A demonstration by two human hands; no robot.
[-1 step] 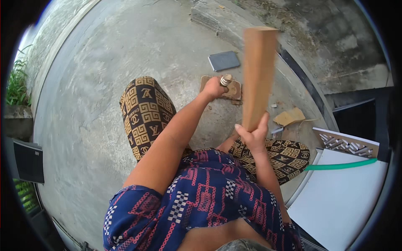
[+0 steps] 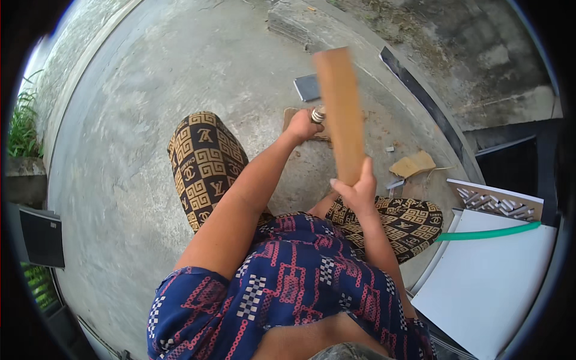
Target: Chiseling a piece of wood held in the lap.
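A blurred wooden bar is clasped near its lower end by the right grip, its far end pointed toward 12 o'clock. A ringed rod is enclosed by the left grip, at 1 o'clock from the view's centre. A brown board is seen beside it; a dark slab is partly covered by the bar.

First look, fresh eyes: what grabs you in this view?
The long wooden block, slightly blurred, upright in the picture right of center, gripped at its lower end by the right hand. Just left of it, the left hand grips something with a silvery ringed end, mostly hidden by the fingers. Then the bright green strip across the white panel at lower right.
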